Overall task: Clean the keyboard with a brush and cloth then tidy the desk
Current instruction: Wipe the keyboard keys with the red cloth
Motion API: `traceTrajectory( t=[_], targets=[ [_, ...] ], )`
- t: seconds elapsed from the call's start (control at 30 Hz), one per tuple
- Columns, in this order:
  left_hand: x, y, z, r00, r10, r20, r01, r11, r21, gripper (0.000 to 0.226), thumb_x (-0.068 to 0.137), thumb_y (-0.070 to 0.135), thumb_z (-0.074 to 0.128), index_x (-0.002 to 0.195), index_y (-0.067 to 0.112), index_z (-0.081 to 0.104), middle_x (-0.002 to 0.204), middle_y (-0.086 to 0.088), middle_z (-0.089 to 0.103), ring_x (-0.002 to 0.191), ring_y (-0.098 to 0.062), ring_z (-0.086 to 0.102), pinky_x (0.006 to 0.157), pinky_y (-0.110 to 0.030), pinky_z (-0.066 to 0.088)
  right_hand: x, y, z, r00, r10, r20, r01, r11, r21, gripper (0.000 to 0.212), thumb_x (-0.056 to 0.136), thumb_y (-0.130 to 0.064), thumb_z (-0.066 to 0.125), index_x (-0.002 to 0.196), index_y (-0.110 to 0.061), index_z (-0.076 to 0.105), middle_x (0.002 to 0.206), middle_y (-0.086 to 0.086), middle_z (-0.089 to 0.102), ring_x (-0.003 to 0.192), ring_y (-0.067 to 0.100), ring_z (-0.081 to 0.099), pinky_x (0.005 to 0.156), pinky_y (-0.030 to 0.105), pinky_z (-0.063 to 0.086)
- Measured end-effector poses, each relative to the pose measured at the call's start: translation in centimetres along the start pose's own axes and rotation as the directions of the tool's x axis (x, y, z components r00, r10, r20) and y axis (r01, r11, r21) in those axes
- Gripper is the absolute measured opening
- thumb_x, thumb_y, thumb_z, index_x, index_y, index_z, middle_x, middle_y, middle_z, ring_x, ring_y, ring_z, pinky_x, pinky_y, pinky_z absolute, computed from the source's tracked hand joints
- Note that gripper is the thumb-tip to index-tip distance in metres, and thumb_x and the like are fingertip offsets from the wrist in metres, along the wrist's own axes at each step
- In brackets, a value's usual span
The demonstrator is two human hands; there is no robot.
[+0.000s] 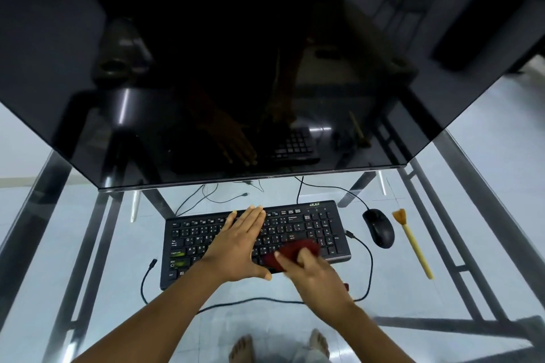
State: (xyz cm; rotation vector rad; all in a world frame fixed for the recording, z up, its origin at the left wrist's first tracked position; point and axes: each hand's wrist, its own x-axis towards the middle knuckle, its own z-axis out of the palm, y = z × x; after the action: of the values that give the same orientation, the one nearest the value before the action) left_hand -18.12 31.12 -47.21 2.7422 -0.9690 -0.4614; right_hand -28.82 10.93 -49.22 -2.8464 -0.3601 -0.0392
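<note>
While the left hand (239, 244) lies flat on the keyboard (321, 230), the right hand (317, 277) grips the cloth (295, 250).

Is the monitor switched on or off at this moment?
It looks off. The monitor screen is fully dark and only mirrors the left hand, the keyboard and the brush. Standby cannot be excluded.

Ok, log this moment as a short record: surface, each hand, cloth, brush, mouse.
surface: glass desk, black keyboard lying below the dark monitor
left hand: flat, open, pressing on the keyboard's middle
right hand: gripping the red cloth against the keys at the keyboard's right part
brush: lying unused on the glass, right of the mouse
mouse: beside the keyboard's right end
</note>
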Motion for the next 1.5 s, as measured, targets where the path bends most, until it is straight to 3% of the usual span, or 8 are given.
traceTrajectory(
  t=[0.17,0.33,0.5,0.7,0.87,1.03,1.17,1.5],
  targets=[
    [0.0,0.0,-0.1,1.0,0.002,0.006,-0.002,1.0,-0.007,0.131,0.062,0.083,0.056,0.15,0.017,-0.015,0.157,0.006,-0.021,0.14,-0.008,-0.027,0.117,-0.038,-0.012,-0.3,4.1,-2.0,0.899,0.411,-0.151,-0.388,0.908,0.16,0.048,0.088,-0.017,0.067,0.129,-0.039,0.054,0.085,0.003,0.051,0.061,0.015,0.056,0.056,0.033,0.057],
    [0.0,0.2,0.1,1.0,-0.002,-0.003,0.002,1.0,-0.005,0.13,0.062,0.081,0.057,0.15,0.017,-0.014,0.156,0.005,-0.022,0.14,-0.009,-0.027,0.116,-0.037,-0.014,0.3,0.8,-1.0,0.998,0.038,-0.054,-0.036,0.999,0.029,0.038,0.088,-0.027,0.062,0.127,-0.029,0.059,0.081,-0.002,0.051,0.056,0.013,0.05,0.048,0.027,0.05],
    [0.0,0.3,-0.1,1.0,0.001,0.022,-0.002,1.0,0.02,0.127,0.065,0.08,0.056,0.15,0.016,-0.015,0.155,0.003,-0.024,0.14,-0.013,-0.028,0.115,-0.038,-0.015,4.8,4.8,-2.4,0.779,0.594,-0.201,-0.568,0.804,0.175,0.036,0.098,-0.026,0.04,0.132,-0.027,0.053,0.1,0.005,0.05,0.071,0.022,0.057,0.071,0.038,0.058],
    [-0.1,0.2,-0.1,1.0,0.01,0.015,-0.011,1.0,0.025,0.128,0.064,0.081,0.056,0.15,0.016,-0.013,0.155,0.003,-0.023,0.14,-0.012,-0.028,0.116,-0.039,-0.014,6.6,1.3,-1.4,0.945,0.285,-0.163,-0.286,0.958,0.019,0.039,0.085,-0.015,0.068,0.122,-0.026,0.064,0.089,0.006,0.057,0.057,0.023,0.062,0.053,0.034,0.058],
    [-0.1,0.3,-0.1,1.0,0.003,0.013,-0.003,1.0,0.025,0.127,0.065,0.08,0.056,0.149,0.016,-0.014,0.155,0.003,-0.024,0.14,-0.012,-0.028,0.116,-0.039,-0.015,6.8,4.6,-2.9,0.72,0.678,-0.151,-0.66,0.735,0.155,0.04,0.1,-0.021,0.035,0.136,-0.032,0.048,0.117,0.01,0.051,0.083,0.032,0.065,0.075,0.038,0.056],
    [-0.1,0.2,-0.1,1.0,0.007,0.013,-0.008,1.0,0.02,0.127,0.065,0.079,0.058,0.15,0.015,-0.011,0.156,0.001,-0.022,0.14,-0.012,-0.028,0.115,-0.038,-0.015,6.4,0.6,-1.0,0.966,0.246,-0.076,-0.245,0.969,0.03,0.044,0.089,-0.015,0.062,0.131,-0.027,0.057,0.101,0.007,0.059,0.062,0.02,0.066,0.055,0.032,0.059],
    [-0.1,0.3,-0.4,1.0,-0.003,0.024,0.002,1.0,0.024,0.127,0.066,0.079,0.057,0.15,0.015,-0.013,0.153,0.003,-0.027,0.139,-0.012,-0.029,0.116,-0.039,-0.014,5.8,4.4,-4.2,0.788,0.613,-0.046,-0.598,0.782,0.176,0.042,0.1,-0.026,0.03,0.135,-0.044,0.044,0.102,-0.003,0.057,0.065,0.011,0.058,0.061,0.023,0.056],
    [0.1,0.3,-0.4,1.0,-0.006,0.029,0.006,1.0,0.011,0.128,0.066,0.077,0.061,0.15,0.015,-0.013,0.156,0.001,-0.023,0.14,-0.013,-0.028,0.117,-0.04,-0.013,-0.6,3.9,-3.1,0.771,0.63,-0.092,-0.619,0.775,0.128,0.038,0.099,-0.023,0.046,0.137,-0.019,0.052,0.106,0.011,0.052,0.069,0.029,0.063,0.06,0.035,0.054]
  ],
)
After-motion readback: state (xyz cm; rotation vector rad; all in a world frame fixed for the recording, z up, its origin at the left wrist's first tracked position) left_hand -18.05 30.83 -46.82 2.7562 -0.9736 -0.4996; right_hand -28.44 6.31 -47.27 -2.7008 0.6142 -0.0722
